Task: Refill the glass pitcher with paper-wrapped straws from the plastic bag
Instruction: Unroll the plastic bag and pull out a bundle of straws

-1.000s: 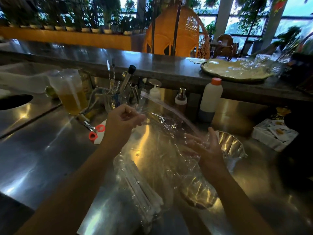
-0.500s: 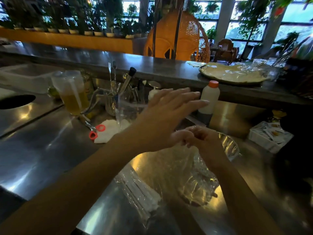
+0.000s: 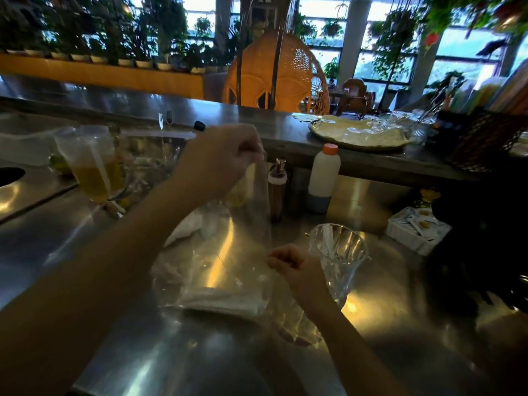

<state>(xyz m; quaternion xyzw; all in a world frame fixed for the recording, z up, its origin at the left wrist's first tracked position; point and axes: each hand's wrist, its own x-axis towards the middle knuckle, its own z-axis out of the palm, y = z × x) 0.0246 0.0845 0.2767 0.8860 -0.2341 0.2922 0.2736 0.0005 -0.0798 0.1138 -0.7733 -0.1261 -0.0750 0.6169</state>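
A clear plastic bag (image 3: 228,252) hangs upright over the steel counter, its bottom resting there with a bundle of white paper-wrapped straws (image 3: 223,300) lying across it. My left hand (image 3: 220,158) pinches the bag's top edge, raised high. My right hand (image 3: 294,267) grips the bag's right edge lower down, fingers closed. The glass pitcher (image 3: 338,255) stands upright just right of my right hand, with one or two white straws inside.
Left stands a plastic cup of yellow drink (image 3: 91,167), beside a holder of utensils. A white bottle with an orange cap (image 3: 324,175) and a pump bottle (image 3: 277,187) stand behind the bag. A white tray of packets (image 3: 417,230) sits right. A raised shelf (image 3: 257,127) carries a plate.
My left hand has risen and closed on the bag's top, pulling it upright. My right hand dropped to the bag's right edge. The straw bundle now lies crosswise at the bag's bottom.
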